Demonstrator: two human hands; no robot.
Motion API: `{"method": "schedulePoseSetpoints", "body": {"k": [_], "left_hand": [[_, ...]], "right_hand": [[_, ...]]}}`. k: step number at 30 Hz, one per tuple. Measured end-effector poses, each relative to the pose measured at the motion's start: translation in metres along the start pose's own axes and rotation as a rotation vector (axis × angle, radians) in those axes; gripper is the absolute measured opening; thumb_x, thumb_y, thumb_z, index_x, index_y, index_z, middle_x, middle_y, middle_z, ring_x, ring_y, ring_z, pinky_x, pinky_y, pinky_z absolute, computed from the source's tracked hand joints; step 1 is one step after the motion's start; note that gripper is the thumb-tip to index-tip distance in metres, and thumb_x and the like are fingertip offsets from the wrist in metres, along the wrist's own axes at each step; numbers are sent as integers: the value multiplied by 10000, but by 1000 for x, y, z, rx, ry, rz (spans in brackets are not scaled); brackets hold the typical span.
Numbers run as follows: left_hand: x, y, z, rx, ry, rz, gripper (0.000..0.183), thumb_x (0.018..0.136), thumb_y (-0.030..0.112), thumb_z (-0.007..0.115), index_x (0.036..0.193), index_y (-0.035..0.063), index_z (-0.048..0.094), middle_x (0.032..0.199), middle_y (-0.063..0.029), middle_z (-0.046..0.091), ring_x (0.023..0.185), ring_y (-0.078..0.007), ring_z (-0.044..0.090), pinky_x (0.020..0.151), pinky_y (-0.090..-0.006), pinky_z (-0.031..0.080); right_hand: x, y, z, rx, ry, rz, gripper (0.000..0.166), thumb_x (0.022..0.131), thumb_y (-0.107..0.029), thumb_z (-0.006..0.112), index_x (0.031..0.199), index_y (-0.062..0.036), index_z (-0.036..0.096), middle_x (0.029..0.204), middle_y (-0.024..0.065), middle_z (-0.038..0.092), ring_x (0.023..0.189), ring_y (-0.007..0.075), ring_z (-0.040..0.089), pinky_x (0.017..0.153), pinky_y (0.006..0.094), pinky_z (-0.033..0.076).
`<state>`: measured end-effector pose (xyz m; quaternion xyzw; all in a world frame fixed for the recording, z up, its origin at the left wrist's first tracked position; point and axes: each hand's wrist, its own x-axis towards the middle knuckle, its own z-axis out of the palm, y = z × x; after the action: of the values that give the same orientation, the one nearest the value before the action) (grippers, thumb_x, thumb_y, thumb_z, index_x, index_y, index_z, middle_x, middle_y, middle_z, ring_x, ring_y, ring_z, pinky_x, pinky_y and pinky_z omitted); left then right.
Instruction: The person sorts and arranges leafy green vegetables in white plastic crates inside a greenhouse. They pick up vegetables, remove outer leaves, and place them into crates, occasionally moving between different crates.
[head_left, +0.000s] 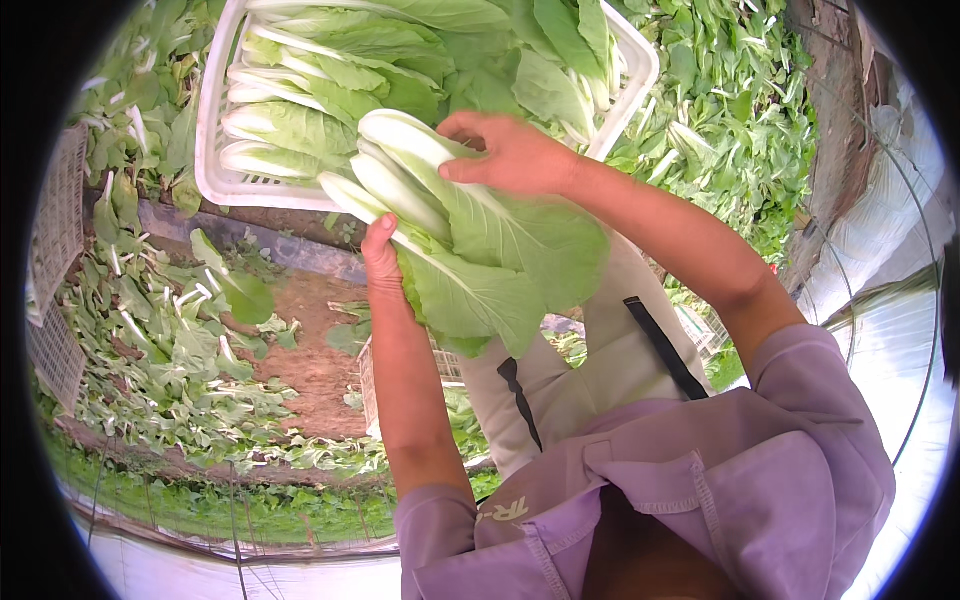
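A few heads of leafy cabbage with white stalks (405, 195) lie together in front of me, their leaves pointing down and right. My left hand (381, 251) grips them from the left side, its thumb on the lowest white stalk. My right hand (499, 154) rests against the upper head, thumb and fingers apart; whether it pinches a leaf there I cannot tell. Just beyond is a white plastic crate (206, 142) holding rows of similar cabbages (281, 127), stalks to the left, with others at its right side. The cabbages at my hands overlap the crate's near rim.
Cut leaves (165, 360) litter the ground at left, around bare soil (307, 360). More greens (712, 112) cover the ground at right. Crates stand at the far left (64, 217) and below my left forearm (369, 382). Plastic sheeting (862, 217) borders the right.
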<state>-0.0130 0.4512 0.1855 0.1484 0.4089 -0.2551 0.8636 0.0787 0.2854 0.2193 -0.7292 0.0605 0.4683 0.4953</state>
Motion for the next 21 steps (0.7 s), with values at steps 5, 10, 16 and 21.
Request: {"method": "schedulePoseSetpoints", "body": {"k": [5, 10, 16, 21], "left_hand": [[1, 5, 0, -64, -171, 82, 774, 580, 298, 625, 1222, 12, 297, 1155, -162, 424, 1008, -292, 461, 863, -419, 396], [-1, 18, -18, -51, -183, 114, 778, 614, 387, 592, 1255, 96, 261, 1218, -148, 369, 1061, -304, 416, 885, -463, 367], [-7, 39, -29, -38, -139, 223, 769, 630, 438, 569, 1254, 100, 273, 1213, -145, 371, 1074, -301, 403, 887, -462, 362], [-1, 62, -24, -93, -147, 308, 756, 655, 448, 540, 1249, 62, 275, 1205, -137, 381, 1082, -293, 392, 897, -442, 341]], "right_hand": [[15, 5, -29, 304, -44, 195, 340, 728, -218, 570, 1013, -41, 512, 925, 90, 550, 803, 155, 527, 732, 280, 422], [24, -31, -64, 295, -98, 224, 338, 747, -236, 546, 1028, -49, 518, 916, 77, 547, 824, 147, 519, 740, 280, 425], [89, -82, -62, -571, 53, -249, 323, 745, -257, 521, 1010, -73, 544, 975, 119, 538, 835, 231, 522, 741, 349, 410], [162, -102, -14, -839, 282, -384, 364, 725, -175, 513, 1062, -45, 465, 989, 210, 513, 924, 340, 493, 782, 399, 402]]}}
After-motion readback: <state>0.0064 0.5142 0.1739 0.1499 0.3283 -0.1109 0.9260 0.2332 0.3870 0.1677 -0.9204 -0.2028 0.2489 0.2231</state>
